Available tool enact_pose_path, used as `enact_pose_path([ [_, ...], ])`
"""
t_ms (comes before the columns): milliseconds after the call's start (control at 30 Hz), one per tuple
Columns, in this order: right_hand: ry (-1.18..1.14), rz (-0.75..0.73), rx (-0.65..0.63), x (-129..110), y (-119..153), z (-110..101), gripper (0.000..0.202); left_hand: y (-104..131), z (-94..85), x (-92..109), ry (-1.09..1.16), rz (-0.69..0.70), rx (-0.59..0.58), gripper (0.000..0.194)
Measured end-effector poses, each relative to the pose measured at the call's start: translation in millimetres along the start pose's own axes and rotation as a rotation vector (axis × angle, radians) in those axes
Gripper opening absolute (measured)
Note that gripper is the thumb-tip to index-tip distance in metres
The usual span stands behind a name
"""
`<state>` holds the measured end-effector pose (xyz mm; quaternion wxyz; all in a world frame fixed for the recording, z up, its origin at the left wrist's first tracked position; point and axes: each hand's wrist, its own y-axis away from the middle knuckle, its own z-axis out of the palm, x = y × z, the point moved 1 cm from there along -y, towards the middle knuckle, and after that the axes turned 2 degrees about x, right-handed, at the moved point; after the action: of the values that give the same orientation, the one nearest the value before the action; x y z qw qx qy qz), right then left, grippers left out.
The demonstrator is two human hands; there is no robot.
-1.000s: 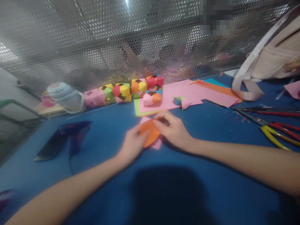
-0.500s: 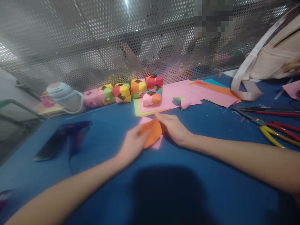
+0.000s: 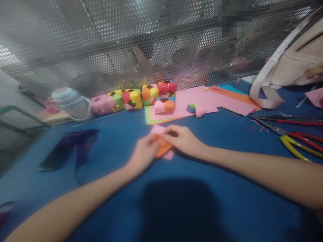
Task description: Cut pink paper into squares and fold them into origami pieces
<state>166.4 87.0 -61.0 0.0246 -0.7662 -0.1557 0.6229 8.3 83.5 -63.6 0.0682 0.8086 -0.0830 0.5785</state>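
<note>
An orange paper (image 3: 162, 150) is between my two hands, low over the blue table (image 3: 111, 208). My left hand (image 3: 143, 151) grips its left side, fingers blurred. From the right, my right hand (image 3: 185, 139) pinches the paper's upper right part, fingers curled over it. Pink paper (image 3: 157, 129) lies beneath the orange one, showing above and below it. Behind my hands, a folded ball of pink, orange and blue paper (image 3: 164, 105) rests on pink sheets (image 3: 186, 97). A small folded piece in blue, green and pink (image 3: 200, 111) lies to its right.
Several folded paper balls (image 3: 132, 99) line the metal mesh (image 3: 106, 50). At left are a white-blue bottle (image 3: 72, 104), a dark blue glue gun (image 3: 80, 141) and a black phone-like slab (image 3: 54, 156). Scissors with yellow handles (image 3: 290, 146), red-handled tools (image 3: 295, 123) and a beige bag (image 3: 290, 65) occupy the right.
My right hand's fingers have come over the orange paper, which now looks folded and covers less area. My left hand stays at its left side.
</note>
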Motion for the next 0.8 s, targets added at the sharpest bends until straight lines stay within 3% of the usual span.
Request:
enact_pose_path([
  [633,0.147,-0.077,0.066,-2.6,7.1,0.5,0.016,0.9,-1.9,3.7,0.05,0.029,-0.053,0.023],
  [800,0.129,-0.116,0.068,-2.0,7.0,1.1,0.015,1.2,-1.9,3.0,-0.007,0.042,-0.006,0.024],
])
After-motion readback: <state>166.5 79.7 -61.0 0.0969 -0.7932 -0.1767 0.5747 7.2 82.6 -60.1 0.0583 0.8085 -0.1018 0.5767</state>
